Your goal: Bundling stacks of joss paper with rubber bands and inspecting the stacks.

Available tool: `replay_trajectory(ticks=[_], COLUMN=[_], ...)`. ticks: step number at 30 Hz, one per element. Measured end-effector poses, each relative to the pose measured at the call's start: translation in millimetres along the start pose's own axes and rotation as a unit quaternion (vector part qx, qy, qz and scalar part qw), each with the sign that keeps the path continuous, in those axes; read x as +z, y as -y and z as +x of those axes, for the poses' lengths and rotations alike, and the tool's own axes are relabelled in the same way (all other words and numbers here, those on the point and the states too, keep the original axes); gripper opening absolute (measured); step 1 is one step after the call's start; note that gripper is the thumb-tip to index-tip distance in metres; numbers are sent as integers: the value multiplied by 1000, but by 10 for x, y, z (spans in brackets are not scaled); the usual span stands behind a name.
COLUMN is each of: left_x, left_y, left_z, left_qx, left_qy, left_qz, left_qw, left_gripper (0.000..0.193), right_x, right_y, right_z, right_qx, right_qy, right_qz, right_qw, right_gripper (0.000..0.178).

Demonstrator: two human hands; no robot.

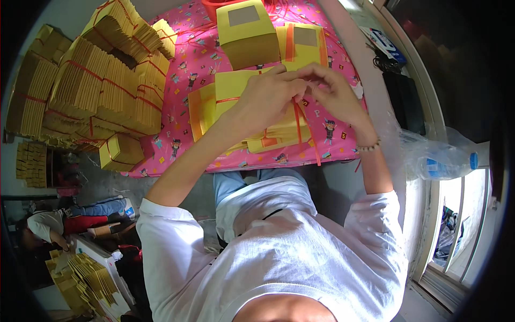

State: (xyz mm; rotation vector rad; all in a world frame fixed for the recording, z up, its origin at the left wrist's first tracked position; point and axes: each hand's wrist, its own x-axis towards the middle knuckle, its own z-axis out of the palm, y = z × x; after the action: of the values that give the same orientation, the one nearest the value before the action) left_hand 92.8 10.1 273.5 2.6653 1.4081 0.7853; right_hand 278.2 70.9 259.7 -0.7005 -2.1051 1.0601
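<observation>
A stack of flat yellow cardboard pieces lies in front of me on the table, with a red plastic strap running across it. My left hand is over the stack, its fingers closed on the red strap, whose loose ends hang toward the table's near edge. Close against it, my right hand, with a beaded bracelet at the wrist, pinches at the same strap. The fingers overlap and hide the spot where the strap meets. An orange-edged yellow piece sticks out at the stack's left.
Behind the stack are a yellow box with a grey window and another windowed yellow piece. Tall strapped bundles crowd the left. A red basin sits at the back. A bottle in plastic wrap is at right; a person works at lower left.
</observation>
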Motion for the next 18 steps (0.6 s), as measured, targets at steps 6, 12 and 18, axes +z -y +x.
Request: replay_trajectory(ticks=[6,12,18], left_x=[117,127,158], left_y=[60,62,49], left_z=[-94,-106,-110], left_qx=[42,20,7], left_qy=[-107,-142,-150], left_qz=[19,-30,-24], left_qw=[993,989,988], left_gripper=[22,21,20], right_x=[99,163,98], right_y=[-335,-432,-528], right_z=[14,4,101], right_qx=[100,143,111], right_qy=[47,56,102], right_qz=[181,230,202], right_qw=[977,961,968], right_gripper=[18,19,18])
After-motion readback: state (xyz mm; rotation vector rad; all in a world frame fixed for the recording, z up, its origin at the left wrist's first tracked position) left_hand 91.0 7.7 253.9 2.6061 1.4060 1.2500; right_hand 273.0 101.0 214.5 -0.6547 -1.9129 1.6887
